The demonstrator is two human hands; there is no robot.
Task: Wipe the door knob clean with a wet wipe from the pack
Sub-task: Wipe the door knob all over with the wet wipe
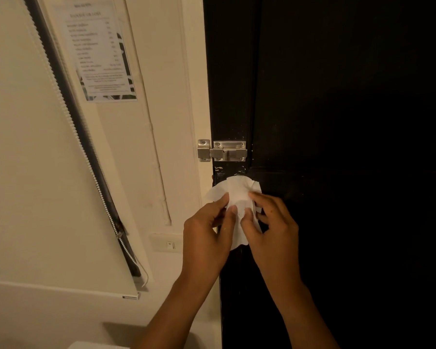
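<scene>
The door knob, hidden just beyond both hands' fingertips, lies under the wet wipe [237, 195], which the left hand [207, 238] and right hand [272, 230] pinch together, so wiping seems underway; next, rub around it.

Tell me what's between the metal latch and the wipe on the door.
Only bare dark door with chipped paint separates the latch and the wipe, in the head view.

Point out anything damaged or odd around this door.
The black door has chipped paint, pale flecks near its edge just below the metal latch and above the white wipe that both hands hold. Nothing else stands out.
</scene>
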